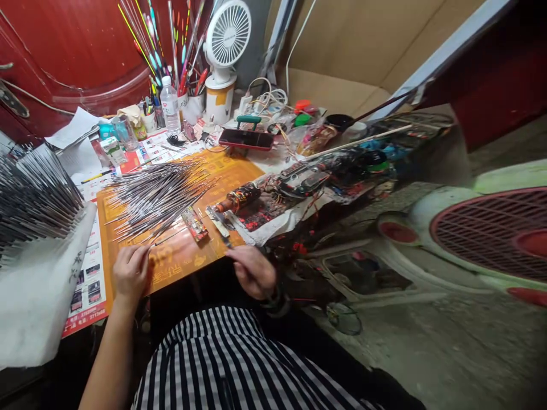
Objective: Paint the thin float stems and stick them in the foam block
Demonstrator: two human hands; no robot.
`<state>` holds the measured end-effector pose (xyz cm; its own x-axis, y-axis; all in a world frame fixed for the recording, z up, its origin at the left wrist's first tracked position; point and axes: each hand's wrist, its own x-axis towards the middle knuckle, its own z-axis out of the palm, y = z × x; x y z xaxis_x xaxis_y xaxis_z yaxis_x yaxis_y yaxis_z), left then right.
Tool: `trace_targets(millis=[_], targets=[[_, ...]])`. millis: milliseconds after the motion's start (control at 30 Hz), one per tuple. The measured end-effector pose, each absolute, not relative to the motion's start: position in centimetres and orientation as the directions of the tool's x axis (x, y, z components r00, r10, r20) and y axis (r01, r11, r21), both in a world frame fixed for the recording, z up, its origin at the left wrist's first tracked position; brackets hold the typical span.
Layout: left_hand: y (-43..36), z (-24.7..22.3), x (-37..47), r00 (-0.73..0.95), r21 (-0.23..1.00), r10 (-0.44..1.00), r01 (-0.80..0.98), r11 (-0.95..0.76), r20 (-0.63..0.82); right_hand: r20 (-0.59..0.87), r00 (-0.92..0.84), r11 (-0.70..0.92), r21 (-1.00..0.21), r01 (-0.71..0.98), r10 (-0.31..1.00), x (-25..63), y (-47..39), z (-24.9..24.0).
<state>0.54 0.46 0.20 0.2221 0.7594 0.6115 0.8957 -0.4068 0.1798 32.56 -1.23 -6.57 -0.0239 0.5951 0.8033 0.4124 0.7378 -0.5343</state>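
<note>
My left hand [131, 270] is closed near the front edge of the orange board [171, 267], pinching one end of a thin stick [171, 235]. The stick's far end points toward a small red and white box [195, 225]. My right hand [253, 272] is closed just off the board's front right corner. Its fingertips meet the dark end of a flat, narrow tool [220, 225], whose kind I cannot make out. Beyond my left hand, a loose pile of thin dark sticks [158, 193] covers much of the board.
Many more sticks stand in a white foam block [38, 319] at left. Behind are a phone [245, 139], a water bottle [170, 108], a white fan [228, 37] and cups of fishing floats. A stained, wire-cluttered surface [277, 219] lies right, with a large fan [491, 228] beyond.
</note>
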Motion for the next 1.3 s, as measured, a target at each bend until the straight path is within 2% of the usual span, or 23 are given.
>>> trace_targets(millis=[67,167,1300], targets=[[0.4,0.3,0.6,0.216,0.187,0.766,0.897,-0.401,0.606,0.84,-0.119,0.812,-0.46,0.359,0.529,29.9,-0.7,-7.0],[0.4,0.4,0.5,0.218,0.201,0.769,0.89,-0.409,0.601,0.857,-0.127,0.825,-0.425,0.373,0.499,27.8,0.4,-7.5],[0.7,0.4,0.5,0.275,0.124,0.704,0.88,-0.459,0.655,0.85,-0.102,0.763,-0.404,0.504,0.517,26.5,0.1,-7.0]])
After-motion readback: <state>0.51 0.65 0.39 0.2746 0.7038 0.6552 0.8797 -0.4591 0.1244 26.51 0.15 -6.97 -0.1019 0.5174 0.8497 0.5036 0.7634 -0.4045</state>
